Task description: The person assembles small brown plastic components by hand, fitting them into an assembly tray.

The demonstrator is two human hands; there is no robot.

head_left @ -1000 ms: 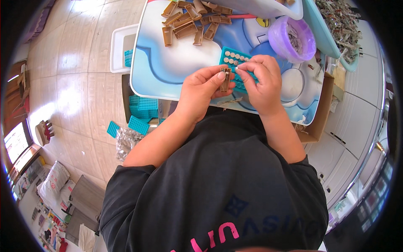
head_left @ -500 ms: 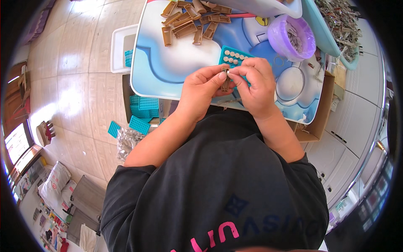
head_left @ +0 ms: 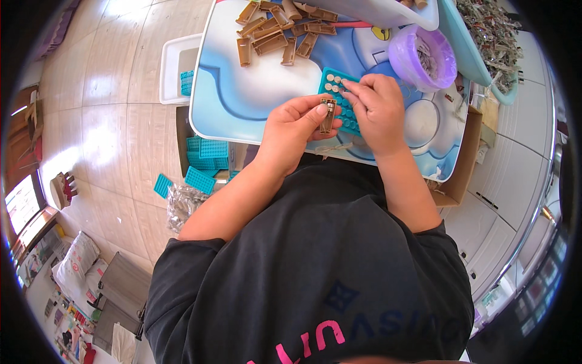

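My left hand [head_left: 295, 125] pinches a small brown plastic clip [head_left: 328, 113] upright between thumb and fingers, above the near edge of the blue-and-white table top [head_left: 242, 91]. My right hand [head_left: 379, 109] reaches onto a teal tray with round pockets [head_left: 334, 81], its fingertips on a small silvery piece there. Whether the fingers grip that piece is hidden. A pile of several more brown clips [head_left: 279, 30] lies at the far side of the table.
A purple bowl [head_left: 422, 57] of small metal parts stands at the right, beside a teal tub [head_left: 485, 42] of parts. A white bin [head_left: 176, 67] and loose teal trays [head_left: 203, 161] sit on the floor at the left. A cardboard box [head_left: 464, 158] is at the right.
My hands were together over the brown clip. Now my right hand has moved away to the teal tray, while my left hand still holds the clip.
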